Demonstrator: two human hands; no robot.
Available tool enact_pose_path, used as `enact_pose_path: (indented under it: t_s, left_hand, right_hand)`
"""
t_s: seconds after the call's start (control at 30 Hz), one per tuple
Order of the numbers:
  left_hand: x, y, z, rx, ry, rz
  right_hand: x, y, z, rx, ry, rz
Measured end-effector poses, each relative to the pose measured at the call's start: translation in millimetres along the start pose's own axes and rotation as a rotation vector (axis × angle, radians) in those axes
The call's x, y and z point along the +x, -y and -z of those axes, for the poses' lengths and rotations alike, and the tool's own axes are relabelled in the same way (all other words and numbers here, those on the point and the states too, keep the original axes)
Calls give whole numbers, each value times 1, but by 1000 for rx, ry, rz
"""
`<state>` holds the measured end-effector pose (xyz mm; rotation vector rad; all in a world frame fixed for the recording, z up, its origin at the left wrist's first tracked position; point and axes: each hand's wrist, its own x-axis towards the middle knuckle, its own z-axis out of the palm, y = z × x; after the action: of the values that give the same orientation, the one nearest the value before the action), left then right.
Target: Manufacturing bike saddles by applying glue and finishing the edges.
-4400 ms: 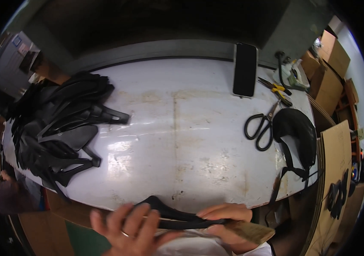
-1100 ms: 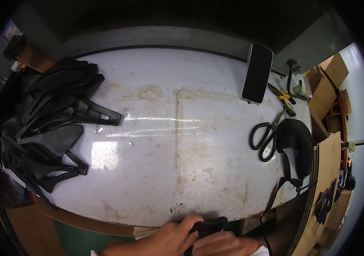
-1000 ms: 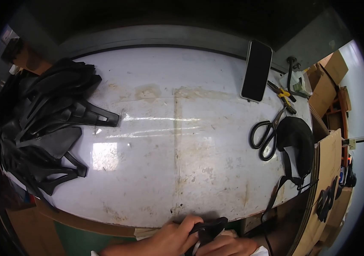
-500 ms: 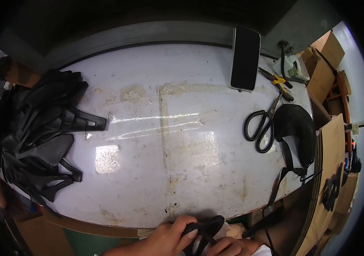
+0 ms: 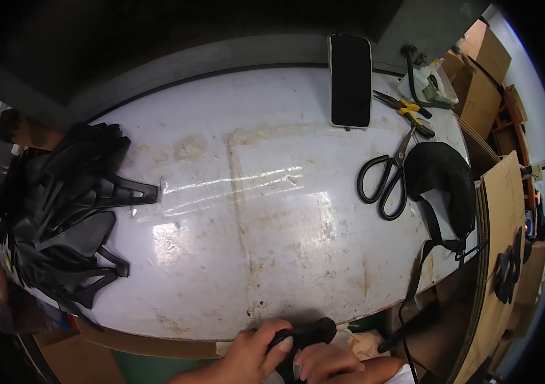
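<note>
Black shaped part, one, in two bare hands; black-handled scissors (image 5: 400, 157) on a pale, stained worktop (image 5: 285, 237) as landmark.

Held part (image 5: 317, 332): dark, rounded at the visible end, otherwise largely covered by fingers; well to the near side of the scissors and left of them. Left-hand grip (image 5: 253, 351): closed around the part, thumb uppermost. Right-hand grip (image 5: 329, 362): fingers curled against the part; whether clasping it, cannot tell. Pile of black moulded parts (image 5: 68, 224), overlapping: well left of the scissors. Phone (image 5: 350, 83), dark screen: beyond the scissors, slightly left. Pliers (image 5: 407, 107), yellow-and-black handles: just beyond the scissors' tips. Black domed piece (image 5: 448, 182) with strap: just right of the scissors. Cardboard (image 5: 499, 185): farther right of the scissors.
</note>
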<state>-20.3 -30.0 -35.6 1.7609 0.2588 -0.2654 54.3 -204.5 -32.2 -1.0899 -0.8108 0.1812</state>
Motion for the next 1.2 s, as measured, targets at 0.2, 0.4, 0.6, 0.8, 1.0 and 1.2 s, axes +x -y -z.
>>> enact_pose_path:
  t_s: [0.2, 0.4, 0.6, 0.8, 1.0, 1.2]
  left_hand:
    - [0, -1, 7, -304, 25, 20]
    - [2, -8, -3, -280, -1, 52]
    - [20, -30, -2, -11, 239, 36]
    - [9, -4, -14, 285, 185, -160]
    - [9, -2, -19, 328, 108, -225]
    - [7, 3, -22, 60, 46, -310]
  right_hand:
    - [-23, 19, -14, 61, -272, 320]
    - [-16, 8, -2, 89, -102, 391]
    - [21, 12, 23, 21, 259, 393]
    - [30, -1, 11, 40, 257, 372]
    - [31, 0, -11, -74, -80, 307]
    - [50, 21, 21, -66, 205, 70]
